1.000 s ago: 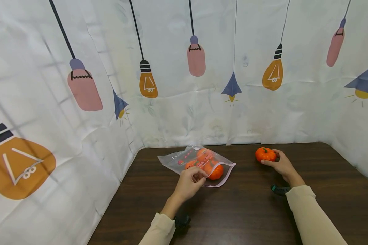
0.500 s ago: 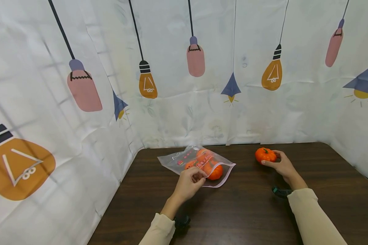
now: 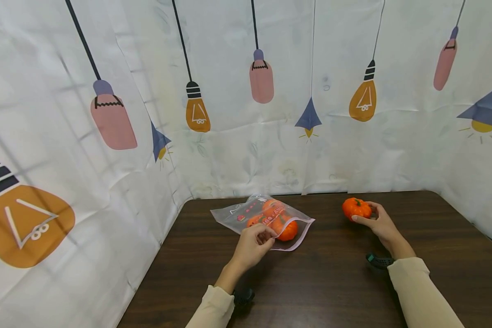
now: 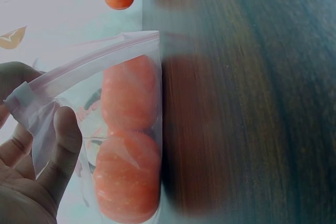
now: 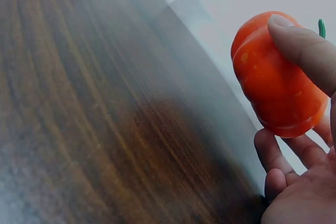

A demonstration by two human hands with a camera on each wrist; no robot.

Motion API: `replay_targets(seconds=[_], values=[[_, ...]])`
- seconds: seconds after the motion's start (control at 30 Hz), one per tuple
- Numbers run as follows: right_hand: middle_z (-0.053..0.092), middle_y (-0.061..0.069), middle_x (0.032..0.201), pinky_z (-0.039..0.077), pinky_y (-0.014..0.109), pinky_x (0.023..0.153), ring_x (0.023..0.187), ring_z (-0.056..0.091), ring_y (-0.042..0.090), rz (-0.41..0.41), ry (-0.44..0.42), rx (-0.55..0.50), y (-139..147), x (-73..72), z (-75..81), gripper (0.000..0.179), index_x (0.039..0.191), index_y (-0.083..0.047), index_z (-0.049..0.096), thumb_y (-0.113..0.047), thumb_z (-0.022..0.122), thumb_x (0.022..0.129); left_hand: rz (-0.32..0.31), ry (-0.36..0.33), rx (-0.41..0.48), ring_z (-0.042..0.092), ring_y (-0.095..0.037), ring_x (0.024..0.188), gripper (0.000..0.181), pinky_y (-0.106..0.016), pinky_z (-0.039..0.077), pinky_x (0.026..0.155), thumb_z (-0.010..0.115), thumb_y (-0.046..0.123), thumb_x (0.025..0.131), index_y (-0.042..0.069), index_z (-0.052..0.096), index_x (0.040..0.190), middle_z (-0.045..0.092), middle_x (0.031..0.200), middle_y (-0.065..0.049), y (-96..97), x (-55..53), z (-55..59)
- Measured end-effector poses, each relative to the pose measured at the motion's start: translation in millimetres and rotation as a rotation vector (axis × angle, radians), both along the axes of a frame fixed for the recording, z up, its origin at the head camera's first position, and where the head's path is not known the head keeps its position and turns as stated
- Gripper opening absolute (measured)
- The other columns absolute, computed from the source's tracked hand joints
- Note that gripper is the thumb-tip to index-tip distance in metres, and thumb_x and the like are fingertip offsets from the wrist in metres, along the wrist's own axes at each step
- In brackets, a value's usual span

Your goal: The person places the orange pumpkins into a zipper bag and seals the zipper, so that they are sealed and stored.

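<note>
My left hand pinches the pink-edged mouth of a clear zip bag with red print. Inside the bag lie several orange pumpkins, two of them showing large through the plastic in the left wrist view, the nearer pumpkin next to my thumb. The bag's mouth faces right and stands partly apart. Off to the right, my right hand grips another small orange pumpkin with a green stem, thumb on one side and fingers on the other. It appears slightly above the tabletop in the right wrist view.
Both hands are over a dark brown wooden table. A white cloth printed with hanging lamps stands along its back and left side. Dark bands circle both wrists, the right band showing green.
The right hand and its pumpkin have shifted very slightly to the right. My left hand and the bag look the same as before.
</note>
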State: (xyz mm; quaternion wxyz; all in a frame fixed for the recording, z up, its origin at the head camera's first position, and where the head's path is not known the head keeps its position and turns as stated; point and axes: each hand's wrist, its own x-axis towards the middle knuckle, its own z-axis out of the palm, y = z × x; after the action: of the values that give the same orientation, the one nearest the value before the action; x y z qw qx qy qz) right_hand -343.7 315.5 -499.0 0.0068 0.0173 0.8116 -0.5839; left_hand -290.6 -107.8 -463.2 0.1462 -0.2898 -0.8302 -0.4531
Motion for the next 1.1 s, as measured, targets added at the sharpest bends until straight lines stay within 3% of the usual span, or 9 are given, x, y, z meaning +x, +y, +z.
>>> replay_targets(seconds=[0.27, 0.47, 0.6, 0.8, 0.97, 1.1], values=[[0.007, 0.028, 0.166, 0.032, 0.06, 0.113, 0.137, 0.033, 0.043, 0.026, 0.006, -0.017, -1.8, 7.4, -2.8, 0.101, 0.163, -0.005, 0.003, -0.041, 0.069, 0.096, 0.005, 0.006, -0.003, 0.057, -0.005, 0.069, 0.013, -0.021, 0.053, 0.062, 0.076, 0.001, 0.084, 0.013, 0.076, 0.091, 0.067, 0.078, 0.002, 0.5, -1.6, -0.7], [0.011, 0.023, 0.166, 0.042, 0.028, 0.097, 0.133, 0.037, 0.032, 0.046, 0.015, -0.015, -2.8, 12.2, -4.4, 0.097, 0.163, -0.008, 0.005, -0.038, 0.07, 0.097, 0.014, 0.009, -0.004, 0.056, -0.005, 0.068, 0.014, -0.02, 0.052, 0.062, 0.077, 0.0, 0.084, 0.012, 0.076, 0.091, 0.066, 0.077, 0.002, 0.0, -1.7, -0.7], [0.014, 0.02, 0.165, 0.042, 0.017, 0.088, 0.126, 0.04, 0.025, 0.051, 0.022, -0.014, -3.6, 15.4, -5.5, 0.095, 0.162, -0.008, 0.008, -0.036, 0.07, 0.097, 0.017, 0.004, 0.0, 0.056, -0.006, 0.067, 0.014, -0.02, 0.052, 0.062, 0.077, 0.0, 0.084, 0.013, 0.076, 0.09, 0.066, 0.077, 0.002, -0.8, -1.1, 0.0], [0.017, 0.021, 0.163, 0.044, 0.013, 0.086, 0.12, 0.044, 0.018, 0.057, 0.043, 0.011, -4.5, 18.5, -6.7, 0.095, 0.162, -0.006, 0.009, -0.034, 0.071, 0.096, 0.021, 0.0, -0.001, 0.057, -0.006, 0.067, 0.014, -0.02, 0.053, 0.062, 0.076, 0.0, 0.084, 0.013, 0.076, 0.091, 0.067, 0.077, 0.002, -1.2, -1.0, 0.3], [0.019, 0.025, 0.162, 0.044, 0.013, 0.084, 0.125, 0.043, 0.028, 0.068, 0.054, 0.042, -4.6, 19.3, -6.5, 0.097, 0.161, -0.004, 0.009, -0.034, 0.073, 0.095, 0.021, -0.002, 0.001, 0.057, -0.006, 0.067, 0.014, -0.02, 0.053, 0.062, 0.076, 0.0, 0.084, 0.013, 0.076, 0.091, 0.067, 0.078, 0.001, -1.0, -0.8, 0.2], [0.022, 0.028, 0.159, 0.045, 0.018, 0.084, 0.12, 0.045, 0.031, 0.077, 0.058, 0.089, -4.0, 19.9, -6.5, 0.095, 0.161, -0.003, 0.012, -0.035, 0.073, 0.095, 0.019, -0.001, 0.004, 0.057, -0.006, 0.068, 0.014, -0.02, 0.053, 0.062, 0.076, 0.0, 0.085, 0.013, 0.076, 0.091, 0.067, 0.077, 0.001, -0.6, -0.4, 0.4]])
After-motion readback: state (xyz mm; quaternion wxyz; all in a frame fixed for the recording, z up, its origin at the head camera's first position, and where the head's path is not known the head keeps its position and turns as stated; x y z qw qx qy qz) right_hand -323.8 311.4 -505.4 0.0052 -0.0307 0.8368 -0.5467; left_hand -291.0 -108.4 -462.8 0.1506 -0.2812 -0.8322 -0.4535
